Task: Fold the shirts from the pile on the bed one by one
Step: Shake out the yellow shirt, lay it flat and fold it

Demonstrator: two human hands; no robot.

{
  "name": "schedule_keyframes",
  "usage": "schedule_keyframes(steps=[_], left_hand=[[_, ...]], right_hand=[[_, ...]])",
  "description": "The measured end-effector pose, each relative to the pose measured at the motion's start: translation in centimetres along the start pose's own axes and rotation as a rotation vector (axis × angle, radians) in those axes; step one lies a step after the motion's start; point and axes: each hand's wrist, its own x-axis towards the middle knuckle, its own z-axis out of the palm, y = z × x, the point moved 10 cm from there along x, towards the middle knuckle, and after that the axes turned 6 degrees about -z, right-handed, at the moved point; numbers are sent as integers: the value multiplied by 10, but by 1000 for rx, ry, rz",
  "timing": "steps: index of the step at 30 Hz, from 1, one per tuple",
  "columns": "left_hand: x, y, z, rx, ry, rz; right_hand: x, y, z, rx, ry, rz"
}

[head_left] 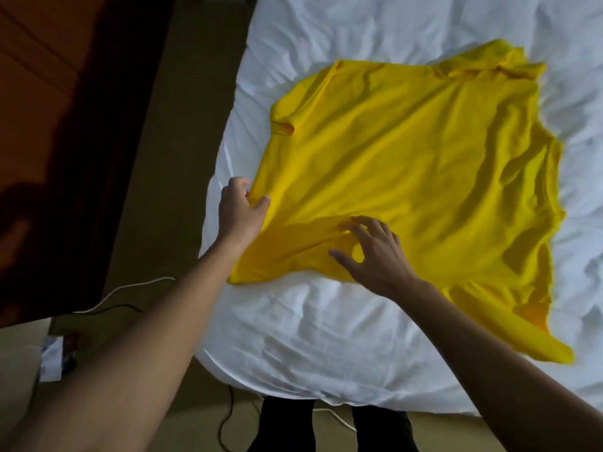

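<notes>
Bed (326, 337) cut off top, right — left hand (239, 210) fingertips hidden under shirt (408, 158).

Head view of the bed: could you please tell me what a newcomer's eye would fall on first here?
The bright yellow shirt stands out first, spread rumpled across the white bed with its collar toward the far right. Next come the two hands at its near-left corner: the left hand pinches the shirt's edge by the side of the bed, and the right hand lies on the fabric with fingers spread.
</notes>
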Motion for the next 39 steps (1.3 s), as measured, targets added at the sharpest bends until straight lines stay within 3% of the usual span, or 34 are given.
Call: schedule_keyframes(steps=[10,14,19,21,25,28,32,39], left_hand=[[118,101,26,184,-33,223],[156,112,10,-76,-27,191],[200,130,-13,-669,-133,-71],[224,136,-31,-635,-50,-66],[236,115,-37,-291,76,-30],[206,69,-18,-217,6,-133],[138,18,-14,-318,-94,-302],[29,-43,18,-115,-668,-350]], right_hand=[[154,15,-78,-77,146,-64],[209,27,-100,-110,163,-76],[253,37,-105,-154,159,-87],[263,40,-102,-165,142,-64],[276,32,-100,-174,140,-43],[289,11,-104,-162,160,-109],[320,-22,-105,-158,144,-191],[384,-64,-101,-116,61,-115]])
